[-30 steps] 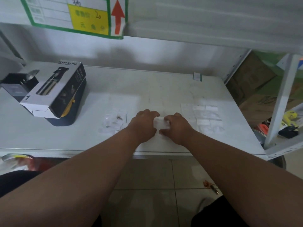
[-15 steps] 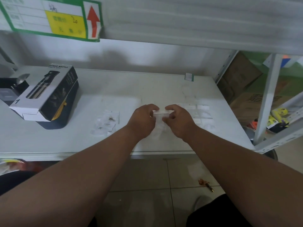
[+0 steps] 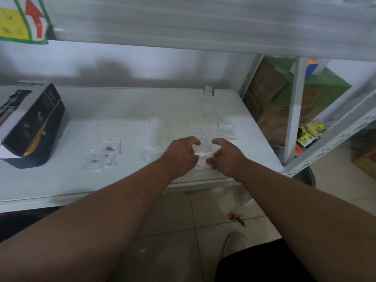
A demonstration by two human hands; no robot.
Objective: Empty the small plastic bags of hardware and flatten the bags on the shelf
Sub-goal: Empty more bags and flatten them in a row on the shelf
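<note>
A small clear plastic bag (image 3: 202, 159) hangs between my two hands just above the front of the white shelf (image 3: 130, 110). My left hand (image 3: 181, 154) pinches its left edge and my right hand (image 3: 228, 156) pinches its right edge, fingers curled. Flattened empty bags (image 3: 211, 131) lie in a row just beyond my hands. A cluster of small bags with dark hardware pieces (image 3: 103, 154) lies on the shelf to the left. The image is blurred, so the held bag's contents cannot be made out.
A black and white spray bottle box (image 3: 30, 123) leans at the shelf's left. A small green and white tag (image 3: 209, 91) stands at the back. A shelf post (image 3: 293, 110) and cardboard boxes (image 3: 268, 94) are on the right. A small pen-like object (image 3: 241, 220) lies on the tiled floor.
My head has turned right, shifting the box and sign leftward. My hands have moved slightly apart and toward the shelf's front edge, still holding the small bag between them.
</note>
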